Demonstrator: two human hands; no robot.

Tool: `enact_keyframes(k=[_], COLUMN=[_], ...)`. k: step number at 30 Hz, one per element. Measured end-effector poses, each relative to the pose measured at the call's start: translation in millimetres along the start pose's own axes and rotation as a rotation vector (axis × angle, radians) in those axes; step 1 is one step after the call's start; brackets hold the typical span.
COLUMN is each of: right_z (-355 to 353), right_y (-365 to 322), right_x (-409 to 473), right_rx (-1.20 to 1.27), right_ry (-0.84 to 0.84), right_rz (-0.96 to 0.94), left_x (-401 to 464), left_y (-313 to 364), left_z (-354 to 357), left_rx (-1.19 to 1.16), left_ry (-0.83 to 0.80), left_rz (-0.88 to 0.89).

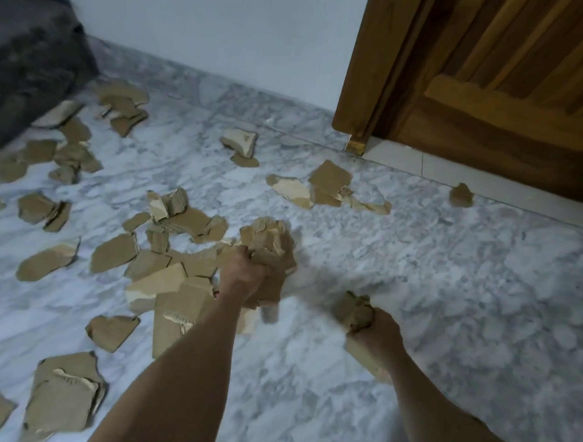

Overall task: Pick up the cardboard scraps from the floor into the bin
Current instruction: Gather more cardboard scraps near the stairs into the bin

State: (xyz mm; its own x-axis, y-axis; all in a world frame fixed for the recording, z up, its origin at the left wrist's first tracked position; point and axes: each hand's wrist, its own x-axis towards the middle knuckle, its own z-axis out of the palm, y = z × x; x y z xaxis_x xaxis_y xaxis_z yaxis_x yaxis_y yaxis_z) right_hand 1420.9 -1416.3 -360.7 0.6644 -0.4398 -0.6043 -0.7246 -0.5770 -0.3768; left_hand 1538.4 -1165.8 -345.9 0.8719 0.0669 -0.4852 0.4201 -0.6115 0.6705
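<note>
Left hand: your left hand (245, 275) is gripping a thick bunch of cardboard scraps (269, 243), fingers curled tight around them, the bunch sticking up and away from you above the fist.
Right hand: your right hand (377, 333) is clutching a smaller crumpled wad of cardboard (354, 310), with one flat piece (364, 359) hanging out under the wrist.
Loose scraps: many more pieces are lying on the marble floor (446, 292), most of them left of your left hand; the nearest heap (179, 283) is sitting just beside that hand.
Far scraps: a few torn bits (327, 189) are resting beyond both hands, toward the wooden door (502, 96), and one small piece (461, 195) is lying well beyond your right hand near the threshold.
Dark furniture: a grey upholstered edge (31, 63) is standing far left of your hands, scraps lying beside it.
Wall: a pale wall (224, 30) is rising beyond the scraps.
</note>
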Motion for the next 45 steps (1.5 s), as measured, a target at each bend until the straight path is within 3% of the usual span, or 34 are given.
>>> enact_keyframes(k=[5,10,12,15,19,22,28,34,41,43,45], right_z=[-11.9,-6.3,3.8,23.0,43.6,44.6,34.5,-22.6,-97.2,-113.2,-129.2], right_y=[-68.7,-148.2,-175.7,-197.8,-197.3,-195.3,-201.3,-187.6,-148.8,-131.7,-107.9], right_x=[39.5,65.3,74.8,91.0,103.4,106.6,118.0,145.5,168.1,168.1,172.8], right_rx=[0.499,0.490,0.442,0.193,0.081,0.157,0.363,0.490,0.644,0.749,0.846], right_ry=[-0.122,-0.255,-0.301,-0.344,-0.241,-0.196,-0.326,-0.480,-0.379,-0.393,-0.359], right_rz=[-0.057,-0.188,-0.189,-0.220,-0.318,-0.331,-0.221,-0.217,-0.177,-0.114,-0.084], left_x=[29.7,52.8,58.2,63.7,78.2,81.8,74.5,80.5,69.5,73.5,79.5], left_y=[12.7,-22.6,-24.4,-7.1,-0.7,4.4,22.0,58.9,100.8,112.3,125.1], left_z=[-13.0,-29.3,-36.3,-45.3,-46.6,-36.6,-23.6,-16.2,17.9,28.9,43.0], left_rx=[0.005,-0.119,-0.153,-0.019,0.059,-0.058,-0.367,-0.392,-0.292,-0.159,0.165], left_ry=[0.067,0.063,-0.019,-0.173,-0.291,-0.304,-0.155,-0.127,-0.045,-0.048,-0.072], left_rz=[-0.091,-0.177,-0.150,-0.103,-0.156,-0.178,-0.248,-0.248,-0.172,-0.126,-0.119])
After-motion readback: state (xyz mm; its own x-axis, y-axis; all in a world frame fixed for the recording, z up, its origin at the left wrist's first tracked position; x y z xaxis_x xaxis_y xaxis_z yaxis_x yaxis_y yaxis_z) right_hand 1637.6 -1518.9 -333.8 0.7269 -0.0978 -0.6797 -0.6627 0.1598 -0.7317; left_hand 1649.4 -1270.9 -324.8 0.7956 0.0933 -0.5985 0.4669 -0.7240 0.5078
